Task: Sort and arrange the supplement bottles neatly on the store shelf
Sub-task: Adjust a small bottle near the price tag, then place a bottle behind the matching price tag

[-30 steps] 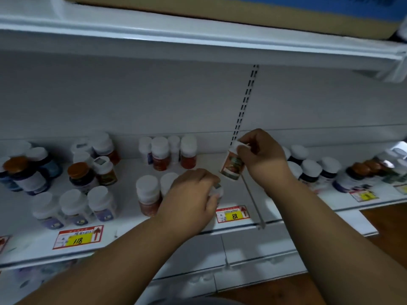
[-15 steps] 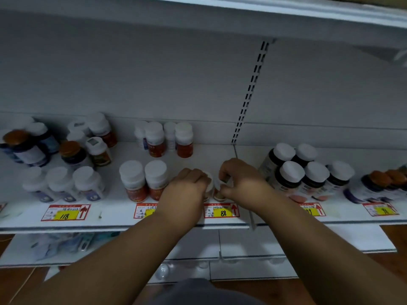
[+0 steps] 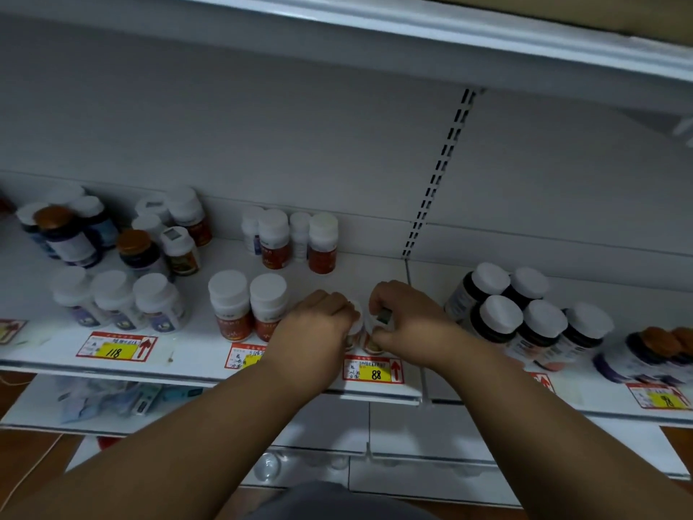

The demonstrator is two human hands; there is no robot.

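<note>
Since 1 s ago the right hand (image 3: 407,320) has come down from mid-air; both small bottles now stand at the shelf (image 3: 195,364) front edge. L→R: price tag (image 3: 116,347) reads "118"; left hand (image 3: 318,324) closed on left bottle (image 3: 354,328), right hand closed on right bottle (image 3: 373,341), touching, above tag (image 3: 373,369) "88".

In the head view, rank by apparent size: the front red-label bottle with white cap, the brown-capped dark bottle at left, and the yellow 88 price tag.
1. Front red-label bottle.
2. Brown-capped dark bottle; it stands farther back, so the true order is unsure.
3. 88 price tag, smallest.
</note>
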